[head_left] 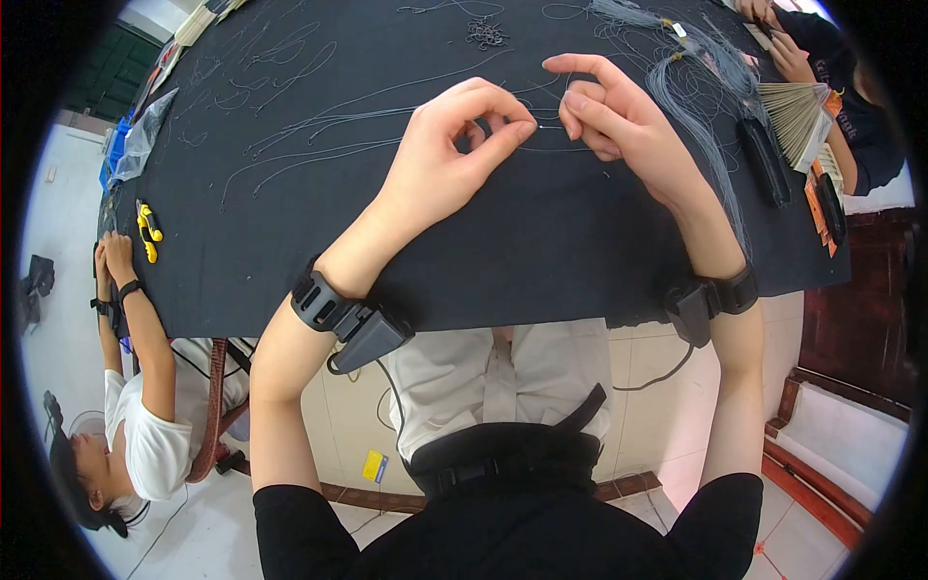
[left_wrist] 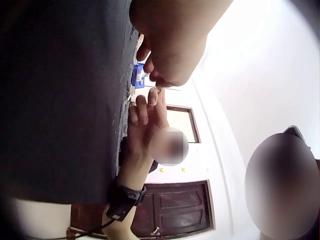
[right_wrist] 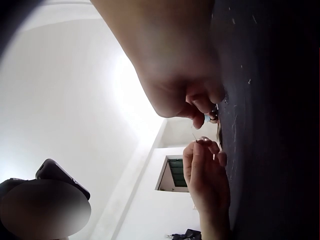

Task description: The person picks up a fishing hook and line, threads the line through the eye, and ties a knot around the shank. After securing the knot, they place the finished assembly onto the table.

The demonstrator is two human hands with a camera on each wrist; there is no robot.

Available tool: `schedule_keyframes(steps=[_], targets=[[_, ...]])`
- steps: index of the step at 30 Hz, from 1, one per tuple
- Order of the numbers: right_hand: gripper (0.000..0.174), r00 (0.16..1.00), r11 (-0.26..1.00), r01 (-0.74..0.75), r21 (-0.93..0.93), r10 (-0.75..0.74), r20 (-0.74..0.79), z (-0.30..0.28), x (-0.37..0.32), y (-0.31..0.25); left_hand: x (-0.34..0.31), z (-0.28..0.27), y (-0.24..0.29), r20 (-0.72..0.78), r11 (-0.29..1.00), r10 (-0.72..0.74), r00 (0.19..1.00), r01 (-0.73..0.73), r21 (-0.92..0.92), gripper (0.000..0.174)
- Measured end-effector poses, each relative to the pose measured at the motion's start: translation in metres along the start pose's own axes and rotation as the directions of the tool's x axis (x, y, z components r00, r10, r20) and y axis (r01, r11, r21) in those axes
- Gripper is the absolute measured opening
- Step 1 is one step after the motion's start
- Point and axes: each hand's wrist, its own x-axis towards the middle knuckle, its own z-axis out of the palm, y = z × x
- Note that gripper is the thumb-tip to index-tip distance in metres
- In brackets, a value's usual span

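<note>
Currently, both hands work above the near middle of the table [head_left: 541, 251], which is covered in black cloth. The left hand [head_left: 464, 145] has thumb and forefinger pinched together on a fine grey thread [head_left: 547, 127]; its other fingers are curled in behind. The right hand [head_left: 619, 121] meets it just beside the fingertips, with thumb and bent middle fingers closed on the same thread and the forefinger raised clear. The short visible length of thread spans the small gap between the two hands, just above the cloth.

The right wrist view shows the right hand [right_wrist: 175, 75] close up and the left hand [right_wrist: 207, 175] beyond it, with a fine strand [right_wrist: 194, 134] standing up from the left fingertips. The left wrist view shows the left hand [left_wrist: 170, 40] near the lens and the right hand [left_wrist: 145, 120] opposite; the thread cannot be made out there.

Loose strands lie scattered over the cloth. A grey thread bundle [head_left: 696, 87] lies to the right, next to fanned cards [head_left: 795, 116]. A small heap of hooks [head_left: 486, 34] sits at the far side, and a yellow tool [head_left: 148, 232] lies at the left edge.
</note>
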Motion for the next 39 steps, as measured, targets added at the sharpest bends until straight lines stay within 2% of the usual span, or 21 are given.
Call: schedule_keyframes(steps=[1,4,7,10,22,39], targets=[[0.034,1.0,1.0,0.011,0.009,-0.011,0.002,0.0002,-0.0003,-0.0008,0.0003,-0.0004,0.0008,-0.015,0.999,0.041,0.999,-0.041,0.018,0.01],[0.035,0.998,0.998,0.062,-0.007,-0.062,0.0,-0.0002,-0.0008,-0.0013,0.0035,0.0031,0.001,-0.194,0.982,0.18,0.964,-0.187,-0.02,0.003],[0.035,0.997,0.996,0.079,-0.041,-0.079,-0.006,-0.0016,-0.0018,-0.0018,0.0046,0.0012,0.002,-0.249,0.963,0.269,0.931,-0.26,0.069,0.005],[0.035,0.993,0.992,0.118,-0.034,-0.118,0.01,-0.0003,-0.0026,-0.0033,0.0049,-0.0013,0.0035,-0.237,0.931,0.359,0.903,-0.326,0.165,0.006],[0.035,0.982,0.982,0.182,-0.043,-0.179,0.057,0.0011,-0.0032,-0.0035,0.0049,-0.0019,0.0047,-0.231,0.92,0.383,0.894,-0.347,0.18,0.006],[0.034,0.982,0.982,0.177,-0.058,-0.173,0.068,0.0021,-0.0033,-0.0028,0.0036,-0.0015,0.0057,-0.22,0.924,0.371,0.902,-0.336,0.184,0.007]])
